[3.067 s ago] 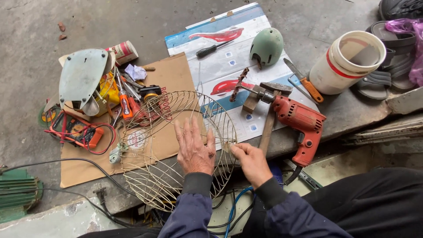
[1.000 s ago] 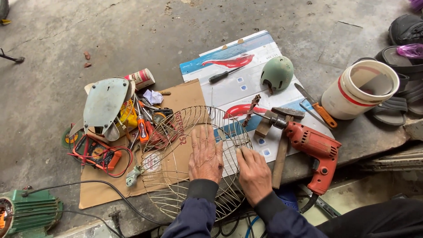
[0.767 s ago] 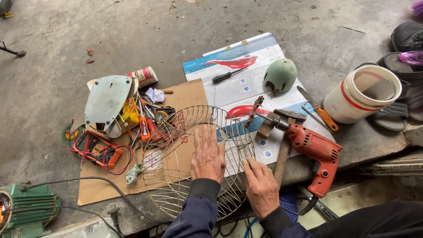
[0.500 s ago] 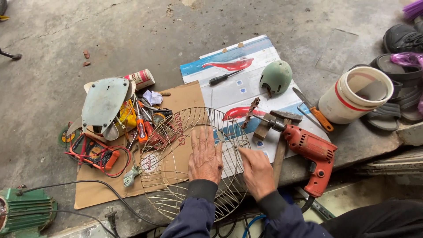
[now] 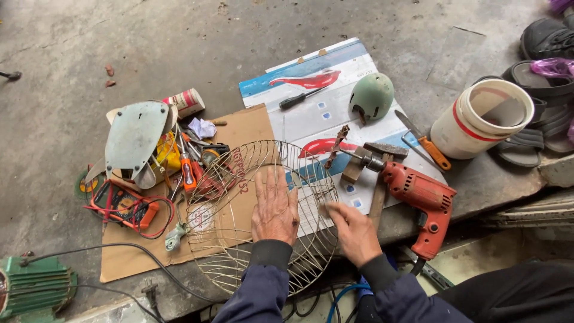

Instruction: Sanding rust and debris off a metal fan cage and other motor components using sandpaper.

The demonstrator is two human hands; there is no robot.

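Note:
A round wire fan guard [image 5: 239, 173] lies dome-up on brown cardboard [image 5: 119, 263] on the concrete floor. My left hand [image 5: 276, 207] rests flat on the guard's middle, fingers spread. My right hand [image 5: 353, 230] is at the guard's right rim, fingers pinched at the wires near its centre; whether it holds something small I cannot tell. Just right of that hand lie a red electric drill [image 5: 418, 203] and a hammer [image 5: 382, 170].
Left of the guard sits a pile of tools: a pale fan blade [image 5: 134, 137], screwdrivers, a multimeter with red leads [image 5: 125, 206]. A printed board [image 5: 311, 101] holds a green motor cap [image 5: 372, 96] and a black screwdriver [image 5: 302, 98]. White bucket [image 5: 484, 116], sandals, green motor [image 5: 33, 290].
The view has shifted slightly. My right hand has moved back up from the guard's lower rim to the wires near the centre. My left hand stays flat on the guard.

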